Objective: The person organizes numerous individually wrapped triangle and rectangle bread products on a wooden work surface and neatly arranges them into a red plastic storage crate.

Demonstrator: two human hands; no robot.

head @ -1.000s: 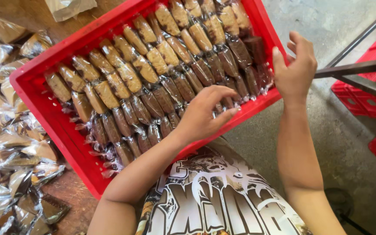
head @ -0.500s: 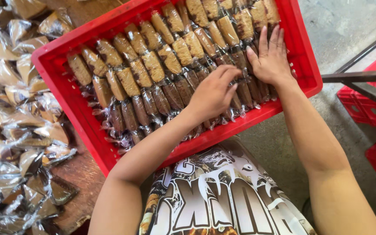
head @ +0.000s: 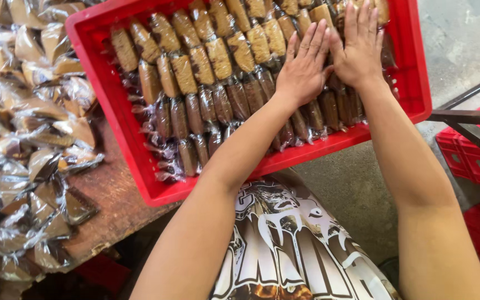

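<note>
Both hands slid up side by side since 0.5 s ago, left hand (head: pixel 305 68) and right hand (head: pixel 358 49) pressing flat, open-palmed, gripping nothing, on the wrapped pastries (head: pixel 206 72) so the rows sit snug in the red crate (head: pixel 98 66).

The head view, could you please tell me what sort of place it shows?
Probably a small food-packing workshop: a red crate filled with rows of wrapped snack bars, loose wrapped packets heaped on a worn wooden table, and a bare concrete floor.
</note>
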